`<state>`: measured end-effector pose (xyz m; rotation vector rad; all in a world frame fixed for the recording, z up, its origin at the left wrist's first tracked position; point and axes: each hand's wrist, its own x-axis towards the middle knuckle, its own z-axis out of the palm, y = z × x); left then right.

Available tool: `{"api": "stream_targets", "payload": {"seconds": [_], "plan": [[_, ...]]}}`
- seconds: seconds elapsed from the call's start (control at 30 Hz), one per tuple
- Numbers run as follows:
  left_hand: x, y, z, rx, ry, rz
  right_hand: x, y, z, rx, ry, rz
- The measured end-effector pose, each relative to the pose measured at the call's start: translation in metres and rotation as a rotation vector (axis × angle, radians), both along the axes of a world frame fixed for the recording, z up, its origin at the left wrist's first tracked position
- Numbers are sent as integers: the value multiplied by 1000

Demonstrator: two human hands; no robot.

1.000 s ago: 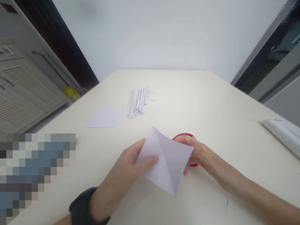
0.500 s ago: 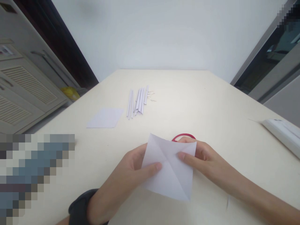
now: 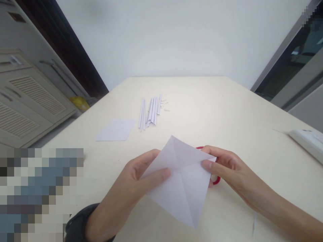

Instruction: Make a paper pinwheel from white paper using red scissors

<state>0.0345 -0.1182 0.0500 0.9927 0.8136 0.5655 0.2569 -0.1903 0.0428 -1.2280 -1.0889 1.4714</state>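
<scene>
Cream tabletop (image 3: 227, 111) under a white wall (image 3: 176, 40) fills the view; above its near part a creased white paper square (image 3: 180, 178) is pinched on the left by the left hand (image 3: 131, 188) and on the right by the right hand (image 3: 227, 171). Behind it peeks a red ring (image 3: 216, 180); farther off lie a flat sheet (image 3: 116, 130) and rolled paper strips (image 3: 150, 112).

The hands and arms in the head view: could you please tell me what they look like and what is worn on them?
Both are bare, without gloves or rings. The left hand has a black band around the wrist; whether it is a strap or a cuff cannot be told. The right hand and its forearm show no sleeve, watch or markings.
</scene>
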Motion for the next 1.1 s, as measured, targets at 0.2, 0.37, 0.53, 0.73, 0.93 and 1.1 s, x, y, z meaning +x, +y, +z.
{"api": "stream_targets", "payload": {"seconds": [0.2, 0.37, 0.53, 0.73, 0.93, 1.1], "plan": [[-3, 2, -2, -39, -97, -100, -2, 0, -1, 1, 127, 41], [-1, 3, 0, -62, -172, -99, -2, -2, -1, -14, 143, 57], [1, 3, 3, -74, -213, -93, -2, -2, 1, -27, 152, 52], [1, 2, 3, -86, -236, -84, -2, -1, 0, -13, 162, 57], [0, 3, 1, -63, -203, -70, -1, -3, 1, -4, 165, 57], [1, 3, 2, -60, -183, -68, -1, -3, 2, -2, 172, 71]]}}
